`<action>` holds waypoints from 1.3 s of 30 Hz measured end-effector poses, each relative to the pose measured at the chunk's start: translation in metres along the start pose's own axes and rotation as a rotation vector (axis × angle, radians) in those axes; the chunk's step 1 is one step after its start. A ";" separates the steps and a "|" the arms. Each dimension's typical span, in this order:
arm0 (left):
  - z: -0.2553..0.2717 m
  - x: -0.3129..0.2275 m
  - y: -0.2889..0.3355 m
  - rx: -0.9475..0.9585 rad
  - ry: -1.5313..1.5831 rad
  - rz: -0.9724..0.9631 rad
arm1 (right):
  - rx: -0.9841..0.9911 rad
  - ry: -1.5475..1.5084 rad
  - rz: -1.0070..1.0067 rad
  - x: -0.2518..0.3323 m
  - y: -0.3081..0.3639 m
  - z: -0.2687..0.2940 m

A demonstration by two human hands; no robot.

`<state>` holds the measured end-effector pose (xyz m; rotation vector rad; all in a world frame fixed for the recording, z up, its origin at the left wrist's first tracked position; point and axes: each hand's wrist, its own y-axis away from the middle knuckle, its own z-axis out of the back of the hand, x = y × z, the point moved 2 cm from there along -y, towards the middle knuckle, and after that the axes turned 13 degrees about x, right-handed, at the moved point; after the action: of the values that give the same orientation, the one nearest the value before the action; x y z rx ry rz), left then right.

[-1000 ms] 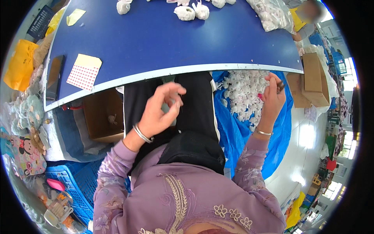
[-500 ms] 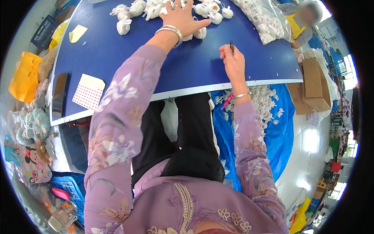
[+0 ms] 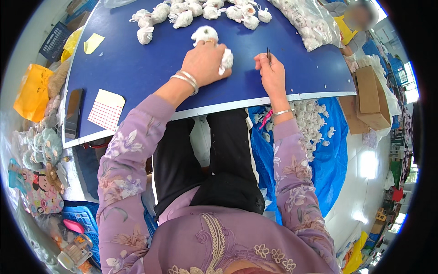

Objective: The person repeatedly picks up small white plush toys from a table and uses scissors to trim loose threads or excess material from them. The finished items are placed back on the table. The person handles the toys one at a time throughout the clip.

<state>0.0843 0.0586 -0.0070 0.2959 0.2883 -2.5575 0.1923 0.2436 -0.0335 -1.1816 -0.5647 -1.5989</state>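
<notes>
My left hand (image 3: pixel 203 64) is over the blue table, its fingers curled round small white plush toys. One white plush head (image 3: pixel 205 33) with a dark spot sticks out beyond the fingertips, and another white plush piece (image 3: pixel 226 60) shows at the thumb side. How they sit in the palm is hidden. At the table's near edge, my right hand (image 3: pixel 272 75) is closed on a slim dark pointed tool (image 3: pixel 268 55), tip up; its exact kind is not clear. Several similar white plush toys (image 3: pixel 183 18) lie in a pile along the far side.
A clear bag of white plush pieces (image 3: pixel 308 29) lies at the far right of the table (image 3: pixel 155 73). A label sheet (image 3: pixel 106 109), a yellow paper (image 3: pixel 93 43) and a dark phone-like object (image 3: pixel 73 114) are at left. Below right is a blue sack (image 3: pixel 335 160) of plush pieces. A person sits beyond.
My left hand has drawn back from the far pile toward me, bringing white plush toys with it. The right hand has barely moved, still holding the dark tool.
</notes>
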 end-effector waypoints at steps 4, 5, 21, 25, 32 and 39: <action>0.012 0.001 0.037 0.035 0.110 -0.062 | 0.012 -0.009 -0.005 0.002 -0.001 -0.003; 0.014 0.001 0.045 0.043 0.144 -0.066 | 0.010 -0.007 -0.007 0.002 0.000 -0.003; -0.005 -0.036 0.148 -0.032 1.720 -0.236 | 0.320 0.174 0.250 0.070 0.033 -0.053; -0.014 -0.049 0.163 0.092 1.750 -0.266 | 0.447 0.397 0.398 0.087 -0.001 -0.081; -0.034 -0.049 0.198 0.076 1.803 -0.178 | 0.500 0.284 0.201 0.068 -0.011 -0.089; -0.048 -0.055 0.233 -0.053 1.978 -0.083 | 0.744 -0.484 -0.430 0.075 0.123 -0.054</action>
<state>0.2627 -0.0949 -0.0718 2.6032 0.9595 -1.3462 0.2828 0.1205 -0.0117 -0.8854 -1.6548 -1.2277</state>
